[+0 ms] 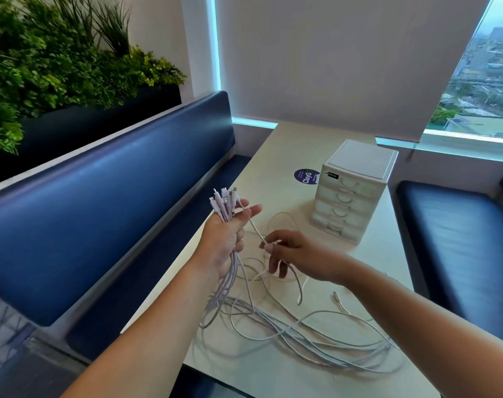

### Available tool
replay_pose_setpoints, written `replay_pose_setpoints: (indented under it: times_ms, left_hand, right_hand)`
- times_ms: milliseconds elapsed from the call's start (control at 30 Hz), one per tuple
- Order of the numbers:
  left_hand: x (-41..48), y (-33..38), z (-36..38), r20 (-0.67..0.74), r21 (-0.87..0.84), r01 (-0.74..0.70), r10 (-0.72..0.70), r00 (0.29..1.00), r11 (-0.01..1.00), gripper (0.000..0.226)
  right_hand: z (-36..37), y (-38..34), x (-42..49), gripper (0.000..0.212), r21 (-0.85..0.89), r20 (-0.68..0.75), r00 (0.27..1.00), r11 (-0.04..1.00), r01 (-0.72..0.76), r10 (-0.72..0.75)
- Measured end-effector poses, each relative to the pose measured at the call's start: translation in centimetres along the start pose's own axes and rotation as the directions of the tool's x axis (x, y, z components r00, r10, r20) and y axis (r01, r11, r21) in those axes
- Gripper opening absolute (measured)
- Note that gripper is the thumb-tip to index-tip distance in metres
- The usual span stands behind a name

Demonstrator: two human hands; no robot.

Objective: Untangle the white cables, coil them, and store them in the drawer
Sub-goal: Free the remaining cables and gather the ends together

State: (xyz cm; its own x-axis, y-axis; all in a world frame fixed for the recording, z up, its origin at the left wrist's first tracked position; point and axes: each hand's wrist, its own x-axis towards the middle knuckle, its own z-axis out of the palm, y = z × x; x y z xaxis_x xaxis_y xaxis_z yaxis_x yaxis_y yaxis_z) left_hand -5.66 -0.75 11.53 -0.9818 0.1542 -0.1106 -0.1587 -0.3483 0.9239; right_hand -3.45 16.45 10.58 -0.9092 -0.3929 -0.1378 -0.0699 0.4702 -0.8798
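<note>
The left hand's (225,242) fingers wrap a bunch of white cables (220,206), plugs up; the slack sprawls on the worktop (287,150) toward 5 o'clock. The right hand (296,254) pinches one strand: draw it through slowly, bunch held firm. The drawer unit (350,196) stands at 1 o'clock.

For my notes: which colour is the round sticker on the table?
The sticker is dark blue-purple with white letters; head view.

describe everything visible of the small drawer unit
The drawer unit is a small cream-white box, plastic by its look, with a flat recessed top and a stack of drawers with curved pulls, all shut. A dark label sits at its front top corner. It stands upright on the table, nothing else touching it.
</note>
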Motion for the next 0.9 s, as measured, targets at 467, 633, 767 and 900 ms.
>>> replay_pose_setpoints:
  times_ms: [467,633,767,900]
  left_hand:
    - [-1.8,-0.7,1.2,0.027,0.023,-0.015,0.015,1.0,1.0,0.014]
    - [-2.4,-0.7,1.8,0.0,-0.022,-0.003,0.003,1.0,1.0,0.016]
    - [-2.7,-0.7,2.0,0.004,-0.017,0.037,-0.037,0.999,0.999,0.023]
    - [-2.6,-0.6,1.9,0.024,0.029,0.09,-0.091,0.996,0.996,0.028]
  right_hand:
    - [1.9,-1.7,1.2,0.021,0.174,-0.307,0.952,0.982,0.066,-0.009]
    - [2.5,-2.2,1.1,0.021,0.217,-0.388,0.921,0.969,0.117,-0.025]
    - [3.2,-2.1,1.2,0.012,0.205,-0.416,0.909,0.971,0.125,-0.03]
    - [3.6,-2.0,1.3,0.019,0.235,-0.446,0.894,0.96,0.156,-0.036]
